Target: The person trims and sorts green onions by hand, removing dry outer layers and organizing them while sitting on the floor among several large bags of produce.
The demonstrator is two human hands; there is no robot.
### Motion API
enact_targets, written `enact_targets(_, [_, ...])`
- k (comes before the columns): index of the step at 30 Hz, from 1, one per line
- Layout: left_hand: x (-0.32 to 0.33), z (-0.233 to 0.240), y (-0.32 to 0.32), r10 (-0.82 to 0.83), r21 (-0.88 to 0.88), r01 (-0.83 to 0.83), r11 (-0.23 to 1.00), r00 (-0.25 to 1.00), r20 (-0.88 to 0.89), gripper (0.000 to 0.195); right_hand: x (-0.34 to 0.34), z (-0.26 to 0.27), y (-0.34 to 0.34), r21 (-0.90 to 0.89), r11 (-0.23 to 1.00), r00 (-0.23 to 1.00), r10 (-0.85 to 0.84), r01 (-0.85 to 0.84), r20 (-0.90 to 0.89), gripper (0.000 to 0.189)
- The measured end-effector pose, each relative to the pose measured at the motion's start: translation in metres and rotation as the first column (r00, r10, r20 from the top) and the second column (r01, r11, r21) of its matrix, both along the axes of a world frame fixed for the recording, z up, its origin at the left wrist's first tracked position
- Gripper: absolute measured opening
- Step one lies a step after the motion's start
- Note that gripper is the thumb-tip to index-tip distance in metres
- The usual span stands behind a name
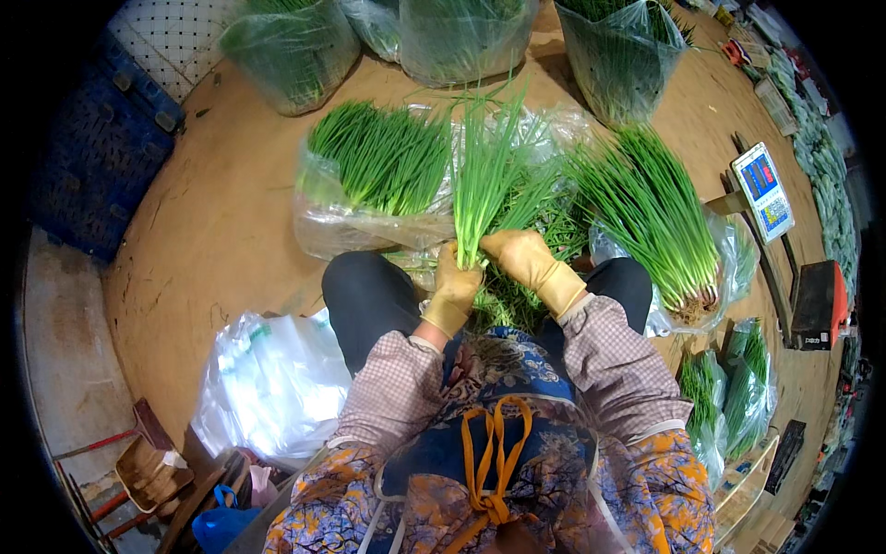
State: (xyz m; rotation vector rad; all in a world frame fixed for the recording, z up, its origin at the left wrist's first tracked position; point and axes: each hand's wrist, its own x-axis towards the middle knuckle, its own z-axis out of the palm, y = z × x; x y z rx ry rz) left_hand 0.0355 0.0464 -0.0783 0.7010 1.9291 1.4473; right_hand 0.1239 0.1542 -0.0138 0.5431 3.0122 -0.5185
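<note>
My left hand (457, 280), in a yellow rubber glove, is closed around the lower ends of an upright bunch of green onions (473, 190). Just right of it, my right hand (526, 260), gloved the same way, has its fingertips at the base of that bunch, with a few green leaves by them; its exact grip is hidden. Loose green trimmings (516, 294) lie between and below my hands. On the left, cut green tops (387, 156) fill an open plastic bag (346, 225). A large pile of green onions with roots (647, 208) rests on plastic at the right.
Filled clear bags (464, 41) stand along the far side. A digital scale display (763, 190) is at the right, above smaller bagged bundles (747, 388). Clear plastic bags (277, 381) are stacked at lower left, near a dustpan (152, 471). A blue plastic pallet (97, 145) stands far left.
</note>
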Motion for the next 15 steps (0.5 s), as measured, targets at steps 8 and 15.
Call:
enact_targets(8, [0.001,-0.028,0.004,-0.011,0.179,-0.039,0.983,0.963,0.27,0.028,0.017,-0.007,-0.034,-0.208,0.957,0.975,-0.217,0.205,-0.04,0.012])
enact_targets(15, [-0.005,0.006,0.003,-0.089,0.245,-0.024,0.969,0.895,0.438,0.02,0.051,-0.011,-0.036,-0.679,0.689,0.931,0.015,0.254,0.364,0.017])
